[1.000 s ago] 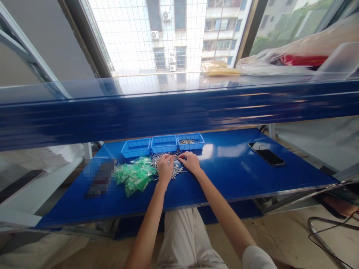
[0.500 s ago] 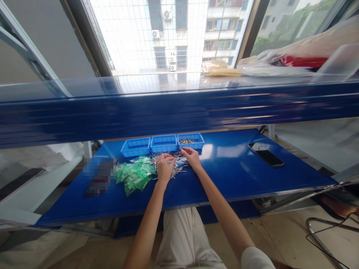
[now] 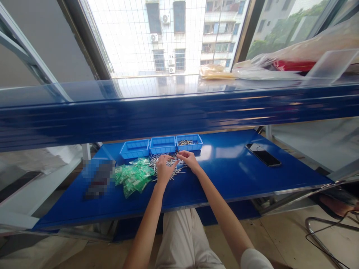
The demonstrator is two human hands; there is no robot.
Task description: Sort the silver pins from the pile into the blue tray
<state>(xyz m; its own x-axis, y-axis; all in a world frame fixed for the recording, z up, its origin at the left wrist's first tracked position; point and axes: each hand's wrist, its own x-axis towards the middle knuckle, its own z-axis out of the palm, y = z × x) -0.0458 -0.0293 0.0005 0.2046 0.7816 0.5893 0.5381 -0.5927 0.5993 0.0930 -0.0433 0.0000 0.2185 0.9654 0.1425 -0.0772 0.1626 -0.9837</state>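
A heap of thin metal pins [image 3: 174, 172] lies on the blue table in front of me. My left hand [image 3: 165, 170] is over the heap, thumb and fingers apart, with pins showing in the gap. Just right of it, my right hand [image 3: 190, 160] has thumb and forefinger pinched together at the heap's far right; what is between them is too small to make out. Behind the hands, the right blue bin [image 3: 198, 145] contains some pins. The middle blue bin [image 3: 162, 144] and left blue bin [image 3: 135, 148] show bare bottoms. Green-tinted plastic bags [image 3: 134, 177] are piled left of the pins.
A phone [image 3: 263, 155] lies on the right of the blue table [image 3: 230, 179]. At the left is a blurred-out dark object [image 3: 99, 181]. The thick blue shelf edge [image 3: 168, 116] crosses above the bins, with plastic packs [image 3: 215, 72] on top.
My left thumb and fingers have spread further apart. My right hand has shifted slightly left, still pinched near the heap. The view has moved a little; bins and bags stay put.
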